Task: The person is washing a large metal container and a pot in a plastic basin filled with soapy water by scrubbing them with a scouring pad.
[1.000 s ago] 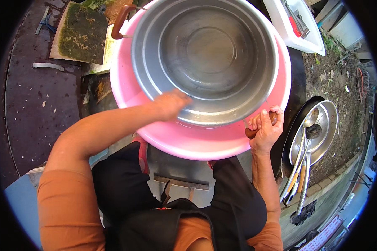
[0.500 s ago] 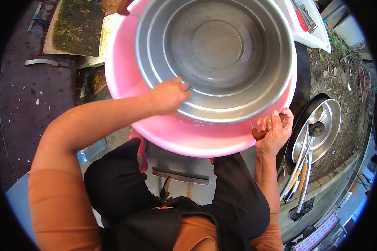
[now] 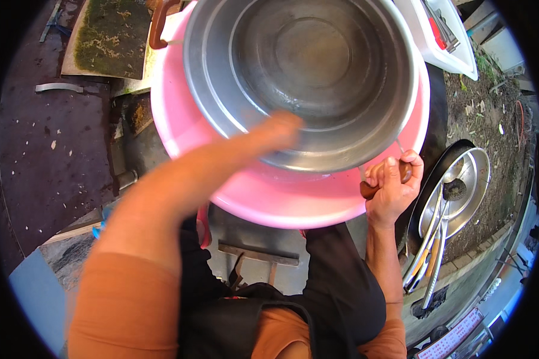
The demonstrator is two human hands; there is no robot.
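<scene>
A large round grey metal pot (image 3: 365,66) rests tilted over a wide pink basin (image 3: 281,206). My right hand (image 3: 391,188) is closed round the brown handle (image 3: 370,190) on the pot's near right side. Inside the pot, over its near wall, my left hand (image 3: 281,133) is smeared by motion. Its fingers and anything in them cannot be made out. A second brown handle (image 3: 157,27) shows on the pot's far left side. The pot's inner bottom looks wet and shiny.
Right of the basin, a metal strainer pan (image 3: 479,173) holds several long-handled utensils (image 3: 435,245) and a dark round scrubber (image 3: 455,189). A white bin (image 3: 455,63) with tools stands at the far right. A mossy board (image 3: 111,39) lies at the far left.
My left hand has moved right along the pot's near inner wall and blurred. The pot has turned and shifted slightly left, with my right hand still on its handle.
</scene>
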